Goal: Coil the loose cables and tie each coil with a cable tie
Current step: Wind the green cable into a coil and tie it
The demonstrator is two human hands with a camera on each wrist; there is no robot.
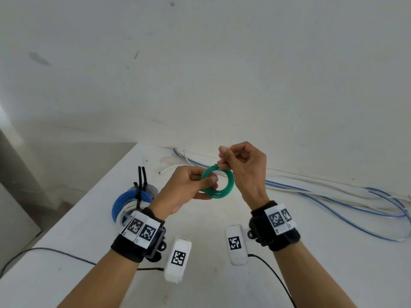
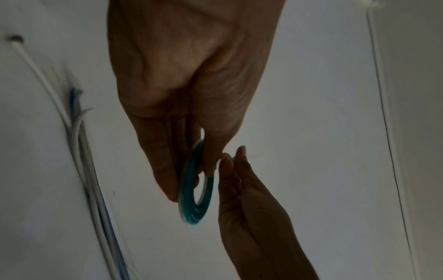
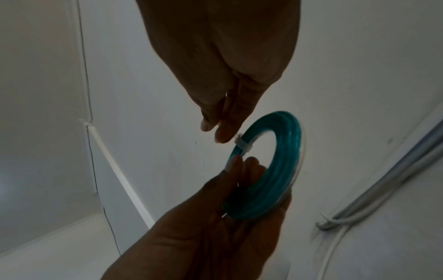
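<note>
White walls rise behind a white table [image 1: 311, 263] set into the corner. Along its far edge, loose blue and white cables [image 1: 333, 194] trail off to the right. At the left sits a blue and white coil [image 1: 126, 203], already bound with black ties [image 1: 141, 185] whose tails stick up. Above the table's middle, the left hand [image 1: 184, 194] grips a small green coil [image 1: 219, 184] — thumb on the near face, fingers curled behind — holding it clear of the surface. The right hand [image 1: 244, 167] is closed in a pinch at the coil's top edge, just by a white tie [image 3: 243, 145] wrapped round the green loops — whether its fingertips hold the tie's tail I cannot tell.
</note>
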